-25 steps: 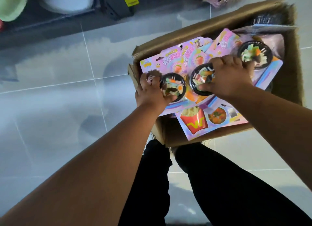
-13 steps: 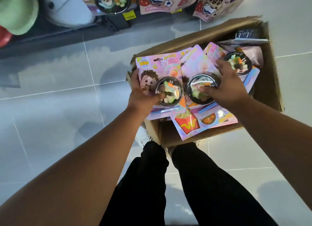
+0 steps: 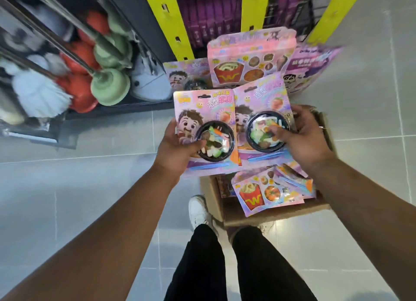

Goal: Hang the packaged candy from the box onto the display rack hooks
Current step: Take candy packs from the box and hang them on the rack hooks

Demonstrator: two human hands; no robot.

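Grey tile floor fills most of the view. Ahead stands the rack, with yellow uprights and a purple back. A fries pack and other pink packs are up against its lower part; the hooks themselves cannot be made out. To the left, a shelf holds green and red plungers and white mop heads.

The box sits open on the floor at the person's feet, below the rack, with another fries pack lying on top of more packs inside.

Two candy packs are held up side by side above the box, facing the camera. The left pack overlaps the edge of the right pack.

The left hand grips its pack at the lower left, thumb across the black bowl, fingers behind the card. The right hand grips the other pack, thumb on the clear dome, fingers curled round the right edge.

A white shoe shows beside the box.
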